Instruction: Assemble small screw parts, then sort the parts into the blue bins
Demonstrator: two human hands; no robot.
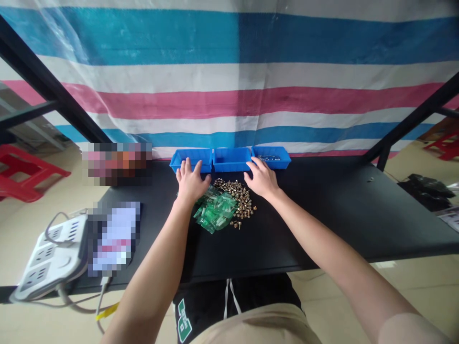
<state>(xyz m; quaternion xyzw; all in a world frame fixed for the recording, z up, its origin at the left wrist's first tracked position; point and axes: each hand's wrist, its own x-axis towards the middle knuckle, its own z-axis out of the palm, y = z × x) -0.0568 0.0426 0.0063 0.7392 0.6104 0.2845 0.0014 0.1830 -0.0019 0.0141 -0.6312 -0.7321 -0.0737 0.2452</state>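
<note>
Two bare hands reach over a black surface [322, 205], the left hand [191, 184] open with fingers spread across the left blue bin [176, 162], the right hand [263, 180] loosely open where the middle blue bin [231, 165] meets the right blue bin [281, 165]. Neither shows anything in its grasp; whether fingertips touch plastic cannot be told. Between the forearms lie green packets [217, 212], translucent, glossy and crumpled in an overlapping heap, beside brassy metal fasteners [242, 193], small, headed and loosely scattered. Taking that heap as the clock's center, the bins stand end to end from 11 to 1 o'clock, smooth and bright, the right one holding small silvery pieces [268, 157]. A white power strip [53, 253] sits between 8 and 9, a red stool [28, 174] farther out at 9, and a striped sheet [229, 71] hangs at 12.
</note>
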